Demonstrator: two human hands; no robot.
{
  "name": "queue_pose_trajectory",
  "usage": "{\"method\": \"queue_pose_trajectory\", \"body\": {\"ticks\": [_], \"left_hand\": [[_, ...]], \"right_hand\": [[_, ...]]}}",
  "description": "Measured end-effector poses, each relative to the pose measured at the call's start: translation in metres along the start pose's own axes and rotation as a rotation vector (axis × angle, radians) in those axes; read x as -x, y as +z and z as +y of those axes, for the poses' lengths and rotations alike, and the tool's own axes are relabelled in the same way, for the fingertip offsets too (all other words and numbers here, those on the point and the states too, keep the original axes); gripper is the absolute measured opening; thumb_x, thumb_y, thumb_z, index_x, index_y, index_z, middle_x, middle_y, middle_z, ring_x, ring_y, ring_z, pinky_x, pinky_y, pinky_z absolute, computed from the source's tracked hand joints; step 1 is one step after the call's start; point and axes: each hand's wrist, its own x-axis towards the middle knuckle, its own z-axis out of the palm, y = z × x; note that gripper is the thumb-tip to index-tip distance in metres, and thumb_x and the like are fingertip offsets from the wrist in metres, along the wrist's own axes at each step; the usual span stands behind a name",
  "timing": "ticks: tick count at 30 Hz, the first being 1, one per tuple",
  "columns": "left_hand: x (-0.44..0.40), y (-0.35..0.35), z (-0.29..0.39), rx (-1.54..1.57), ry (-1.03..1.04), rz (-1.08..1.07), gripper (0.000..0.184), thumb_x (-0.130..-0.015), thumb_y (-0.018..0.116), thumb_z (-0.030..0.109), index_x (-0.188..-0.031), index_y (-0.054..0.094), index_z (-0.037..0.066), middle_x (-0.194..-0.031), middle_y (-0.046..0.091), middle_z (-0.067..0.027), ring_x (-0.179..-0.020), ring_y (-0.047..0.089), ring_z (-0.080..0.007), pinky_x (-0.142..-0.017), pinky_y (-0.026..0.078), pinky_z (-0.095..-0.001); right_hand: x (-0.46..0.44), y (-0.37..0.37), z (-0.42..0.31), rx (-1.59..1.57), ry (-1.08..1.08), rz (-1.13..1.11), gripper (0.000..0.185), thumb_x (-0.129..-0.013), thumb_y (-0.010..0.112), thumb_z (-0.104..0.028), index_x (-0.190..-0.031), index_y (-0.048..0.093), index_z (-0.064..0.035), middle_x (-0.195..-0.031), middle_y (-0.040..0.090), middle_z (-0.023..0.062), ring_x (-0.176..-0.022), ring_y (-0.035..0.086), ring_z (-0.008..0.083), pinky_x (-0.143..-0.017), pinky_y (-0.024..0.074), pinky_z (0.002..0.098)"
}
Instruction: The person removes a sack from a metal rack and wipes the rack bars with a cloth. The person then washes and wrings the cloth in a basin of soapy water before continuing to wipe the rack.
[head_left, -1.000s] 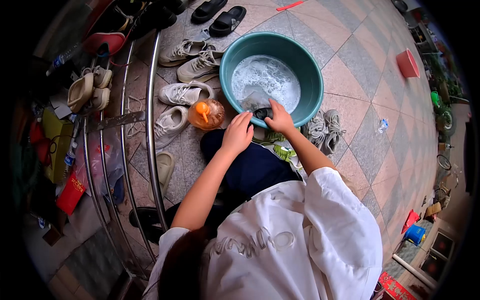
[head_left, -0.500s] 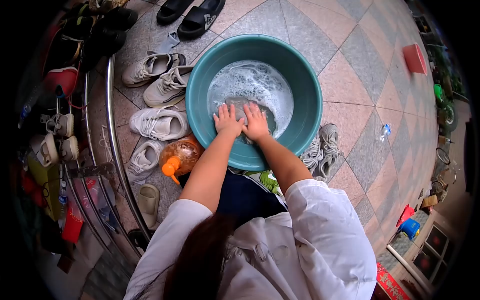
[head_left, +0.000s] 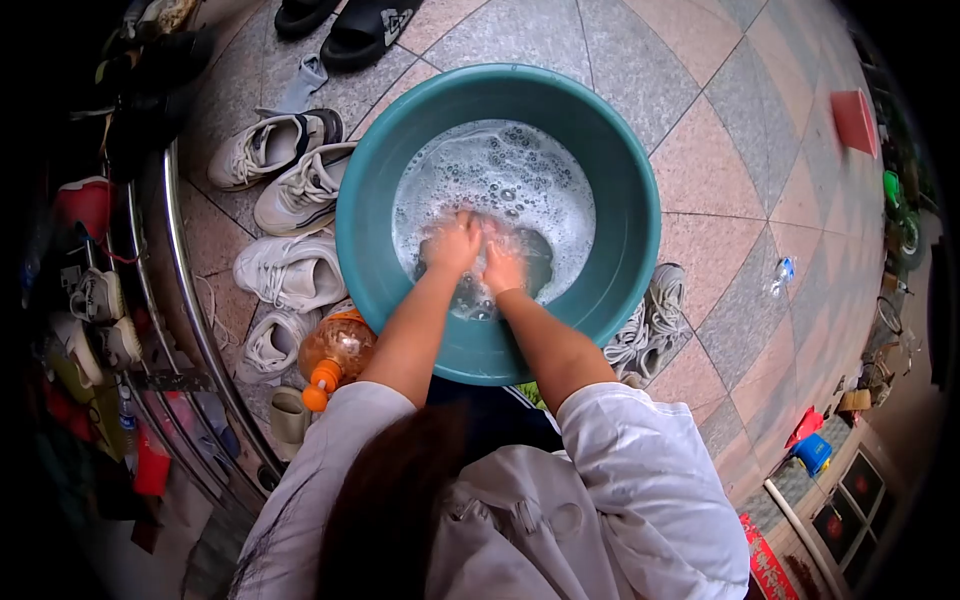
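"What's changed at your round green plastic basin [head_left: 640, 200]?"

"Your left hand [head_left: 455, 243] and right hand [head_left: 503, 268] lay flat; now their fingers dip into the white foamy water [head_left: 500, 160], so the dark grey, soft-looking soaked item [head_left: 540, 262] seems pushed lower. Your hands are close together (too blurred to tell whether they grip)."

"Where's the item, and which way does it point?"

"Under your hands, in the basin's near half. Its long axis seems to run left to right; I can't tell which end leads."
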Motion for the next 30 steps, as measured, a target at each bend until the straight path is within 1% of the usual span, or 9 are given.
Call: {"method": "queue_pose_trajectory", "body": {"ticks": [3,7,10,14,18,23,26,27,30], "left_hand": [[-0.005,0.009,-0.003,-0.054,-0.013,0.014,0.047,-0.086,0.035,0.041,-0.118,0.048,0.009,-0.128,0.041,-0.0155,-0.118,0.036,-0.032,-0.096,0.028,-0.0504],[0.028,0.016,-0.009,-0.361,0.048,0.192,0.054,-0.087,0.034,0.042,-0.132,0.035,0.013,-0.141,0.025,-0.0123,-0.131,0.02,-0.0274,-0.104,0.011,-0.05],[0.072,0.016,-0.023,-0.378,0.069,0.246,0.058,-0.087,0.035,0.045,-0.135,0.031,0.013,-0.142,0.021,-0.0124,-0.131,0.018,-0.0282,-0.105,0.009,-0.0495],[0.094,-0.009,-0.012,-0.392,0.119,0.182,0.063,-0.081,0.047,0.042,-0.135,0.03,0.013,-0.141,0.023,-0.0141,-0.131,0.018,-0.0285,-0.104,0.016,-0.0474],[0.105,-0.013,-0.018,-0.39,0.113,0.251,0.065,-0.079,0.052,0.038,-0.135,0.031,0.013,-0.14,0.024,-0.0151,-0.131,0.018,-0.0286,-0.104,0.019,-0.0467],[0.113,-0.006,-0.027,-0.39,0.133,0.277,0.066,-0.075,0.056,0.03,-0.133,0.032,0.01,-0.139,0.025,-0.0178,-0.131,0.02,-0.0302,-0.103,0.021,-0.0477],[0.109,-0.007,-0.028,-0.34,0.152,0.334,0.067,-0.073,0.057,0.028,-0.133,0.033,0.009,-0.138,0.027,-0.0193,-0.13,0.021,-0.0314,-0.102,0.022,-0.0484],[0.11,-0.009,-0.029,-0.326,0.15,0.346,0.067,-0.073,0.057,0.027,-0.132,0.033,0.009,-0.137,0.028,-0.0196,-0.13,0.022,-0.0317,-0.102,0.022,-0.0484],[0.112,-0.009,-0.032,-0.315,0.171,0.363,0.067,-0.072,0.058,0.027,-0.132,0.033,0.007,-0.136,0.029,-0.0201,-0.129,0.023,-0.0321,-0.101,0.024,-0.0484]], "right_hand": [[0.002,0.011,0.0,-0.139,0.028,0.075,0.074,-0.072,0.057,-0.031,-0.138,0.023,-0.0261,-0.129,0.037,0.0219,-0.122,0.031,0.0412,-0.1,0.0274,0.049],[0.002,-0.015,-0.014,0.036,-0.079,0.192,0.076,-0.067,0.063,-0.03,-0.135,0.031,-0.0217,-0.123,0.043,0.0228,-0.115,0.039,0.0404,-0.095,0.0336,0.0465],[0.003,-0.031,-0.023,0.032,0.011,-0.039,0.071,-0.07,0.059,-0.024,-0.135,0.029,-0.0221,-0.126,0.04,0.022,-0.119,0.035,0.0411,-0.097,0.0317,0.0472],[-0.01,-0.052,-0.042,-0.385,-0.247,0.306,0.078,-0.061,0.066,-0.019,-0.132,0.033,-0.0158,-0.113,0.045,0.0205,-0.104,0.045,0.0374,-0.084,0.0423,0.0423],[-0.019,-0.087,-0.051,-0.09,-0.181,-0.053,0.07,-0.061,0.068,-0.024,-0.122,0.038,-0.0069,-0.106,0.045,0.0198,-0.099,0.046,0.0367,-0.078,0.0454,0.0385],[-0.006,-0.046,-0.057,0.11,-0.261,0.229,0.038,-0.073,0.058,-0.034,-0.103,0.053,-0.0115,-0.129,0.038,0.0159,-0.117,0.038,0.032,-0.081,0.0388,0.0539],[-0.011,-0.022,-0.053,0.297,-0.371,0.139,0.048,-0.07,0.06,-0.036,-0.112,0.047,-0.0144,-0.13,0.036,0.011,-0.119,0.035,0.0269,-0.087,0.0359,0.0515],[-0.01,-0.017,-0.056,0.34,-0.449,0.288,0.038,-0.073,0.056,-0.031,-0.107,0.053,-0.0155,-0.123,0.045,0.0093,-0.113,0.042,0.0253,-0.086,0.0374,0.0471],[-0.03,-0.02,-0.061,0.376,-0.308,-0.141,0.027,-0.075,0.053,-0.03,-0.097,0.061,-0.0176,-0.109,0.056,0.008,-0.102,0.052,0.0243,-0.083,0.0398,0.0434]]}}
